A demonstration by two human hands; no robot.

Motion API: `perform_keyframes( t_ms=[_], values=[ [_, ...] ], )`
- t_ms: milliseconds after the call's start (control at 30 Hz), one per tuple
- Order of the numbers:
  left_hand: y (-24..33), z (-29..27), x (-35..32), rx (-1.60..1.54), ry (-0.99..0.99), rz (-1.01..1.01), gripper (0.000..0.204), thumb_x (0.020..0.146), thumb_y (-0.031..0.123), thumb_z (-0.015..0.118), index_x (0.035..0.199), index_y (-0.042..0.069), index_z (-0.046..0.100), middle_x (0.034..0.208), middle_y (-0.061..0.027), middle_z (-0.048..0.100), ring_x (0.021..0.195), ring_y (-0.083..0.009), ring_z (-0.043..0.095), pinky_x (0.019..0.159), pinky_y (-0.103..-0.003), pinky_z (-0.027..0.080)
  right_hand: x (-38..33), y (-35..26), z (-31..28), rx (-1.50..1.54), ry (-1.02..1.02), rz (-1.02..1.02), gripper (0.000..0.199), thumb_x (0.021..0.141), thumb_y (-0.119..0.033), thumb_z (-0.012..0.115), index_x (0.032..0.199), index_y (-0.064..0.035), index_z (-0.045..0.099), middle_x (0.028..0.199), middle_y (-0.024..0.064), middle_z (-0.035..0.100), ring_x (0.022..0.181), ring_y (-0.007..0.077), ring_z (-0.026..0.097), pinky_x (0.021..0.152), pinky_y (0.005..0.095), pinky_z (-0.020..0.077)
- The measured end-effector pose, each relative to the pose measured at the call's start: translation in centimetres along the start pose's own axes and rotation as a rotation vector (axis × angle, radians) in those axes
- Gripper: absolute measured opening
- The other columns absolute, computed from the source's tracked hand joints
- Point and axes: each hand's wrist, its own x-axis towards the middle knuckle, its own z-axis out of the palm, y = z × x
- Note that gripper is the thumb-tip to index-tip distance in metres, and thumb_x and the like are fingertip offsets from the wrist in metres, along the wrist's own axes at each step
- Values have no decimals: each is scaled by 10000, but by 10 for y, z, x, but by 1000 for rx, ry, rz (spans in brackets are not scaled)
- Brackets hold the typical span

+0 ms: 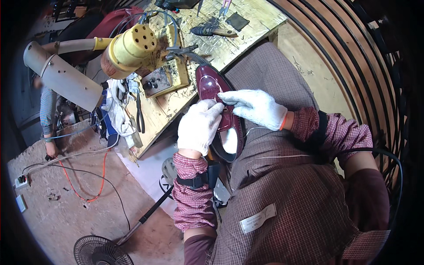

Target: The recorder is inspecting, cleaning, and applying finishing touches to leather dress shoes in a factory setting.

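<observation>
Burgundy shoe (207,84) positioned beside the bench (267,20), between left hand (199,127) and right hand (257,108).
Its upper is touched by both gloved hands, placed close together; whether either is clamped cannot be told.

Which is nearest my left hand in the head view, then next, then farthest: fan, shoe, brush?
1. Shoe, touching the left hand, to its right.
2. Brush, ahead on the table.
3. Fan, at lower left.
</observation>
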Motion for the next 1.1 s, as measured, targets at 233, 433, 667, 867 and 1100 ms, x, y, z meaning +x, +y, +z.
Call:
perform_keyframes(
  t_ms=[233,433,667,867,1100],
  values=[
    [8,-3,9,195,-78,42,206,902,198,717,1094,136,757,1078,-43,704,966,-272,708,783,-409,596,0,-2,-4,-57,-48,47,532,1008,46,614,1530,27,515,1469,181,629,1366,228,602,1187,379,462],
    [5,0,6,173,-6,88,202,908,199,698,1093,142,755,1083,-36,703,956,-262,708,773,-396,598,1,2,-2,-37,-4,28,516,982,19,652,1490,15,560,1414,178,670,1299,228,659,1131,357,516],
    [4,8,3,271,48,108,238,894,205,698,1122,141,725,1071,-34,690,931,-242,702,751,-374,599,5,2,-2,-154,-32,-23,546,961,-46,693,1491,-16,567,1405,170,674,1283,255,670,1122,380,520],
    [5,14,1,367,89,62,229,878,232,713,1086,134,704,1014,-29,661,891,-219,690,722,-361,596,17,-12,3,-874,-113,-224,719,898,-223,743,1564,-122,490,1304,149,709,1093,316,713,975,450,545],
    [5,19,-14,418,82,-74,237,881,266,724,1083,143,702,1010,-24,662,883,-207,688,715,-357,594,27,-13,23,-1081,-49,-370,924,759,-136,783,1611,-124,429,884,45,703,752,267,684,740,412,539]
  ],
)
